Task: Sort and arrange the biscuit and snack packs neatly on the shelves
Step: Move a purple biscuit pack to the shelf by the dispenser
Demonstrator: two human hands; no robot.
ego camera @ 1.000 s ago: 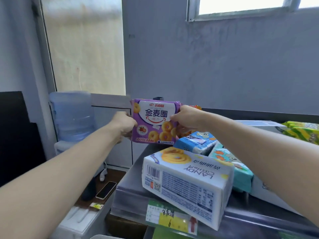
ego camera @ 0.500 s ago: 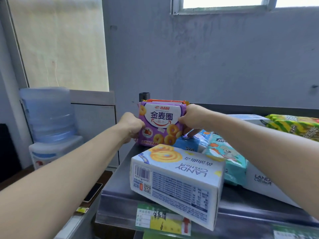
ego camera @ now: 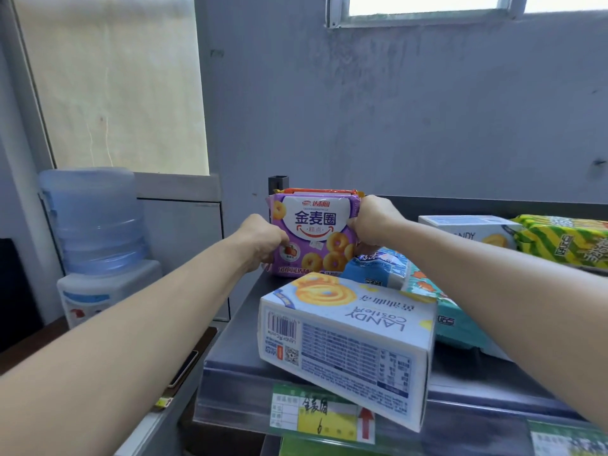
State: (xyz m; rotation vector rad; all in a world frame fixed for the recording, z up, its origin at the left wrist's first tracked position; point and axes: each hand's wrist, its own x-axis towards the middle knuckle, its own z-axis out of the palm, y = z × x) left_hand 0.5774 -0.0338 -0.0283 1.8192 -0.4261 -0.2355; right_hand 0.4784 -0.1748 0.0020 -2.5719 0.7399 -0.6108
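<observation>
A purple ring-biscuit pack [ego camera: 312, 232] stands upright at the back left corner of the top shelf [ego camera: 237, 350]. My left hand [ego camera: 260, 240] grips its left edge and my right hand [ego camera: 371, 222] grips its right edge. An orange pack [ego camera: 319, 191] stands right behind it, only its top showing. A white Landy biscuit box [ego camera: 348, 340] lies tilted over the shelf's front edge. To its right lie a blue pack [ego camera: 378, 268] and a teal pack [ego camera: 454, 320].
A second white Landy box [ego camera: 467, 228] and a green-yellow striped pack [ego camera: 566, 241] sit at the back right. Price labels [ego camera: 316, 413] line the shelf front. A water dispenser with a blue bottle [ego camera: 92, 222] stands on the left, beside a phone [ego camera: 186, 366] on a low surface.
Both hands carried the purple pack from mid-air back and down onto the shelf's rear left corner, in front of the orange pack. The view shifted left to right.
</observation>
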